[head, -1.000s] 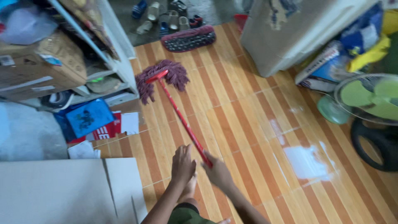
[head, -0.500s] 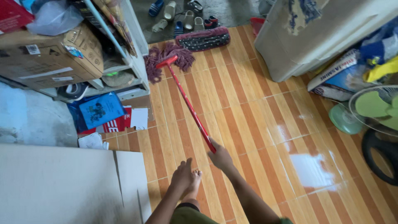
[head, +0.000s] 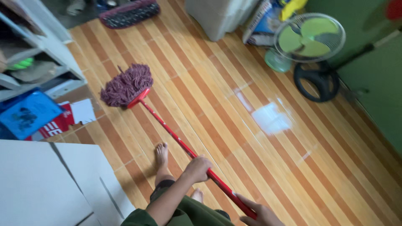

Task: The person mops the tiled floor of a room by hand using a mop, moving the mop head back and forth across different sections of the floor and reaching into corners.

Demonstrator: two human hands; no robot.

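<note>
Both hands grip the red mop handle (head: pixel 180 144), left hand (head: pixel 197 167) mid-shaft, right hand (head: pixel 261 214) at its end; the soggy-looking maroon mop head (head: pixel 125 85) at 10 o'clock probably drags heavily.

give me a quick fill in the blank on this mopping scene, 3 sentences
1. Both hands grip the mop's ____ handle.
2. The left hand holds the handle closer to the mop head than the ____ hand does.
3. The green fan stands on the ____ beside a black tyre.

Missing words: red; right; floor
</note>
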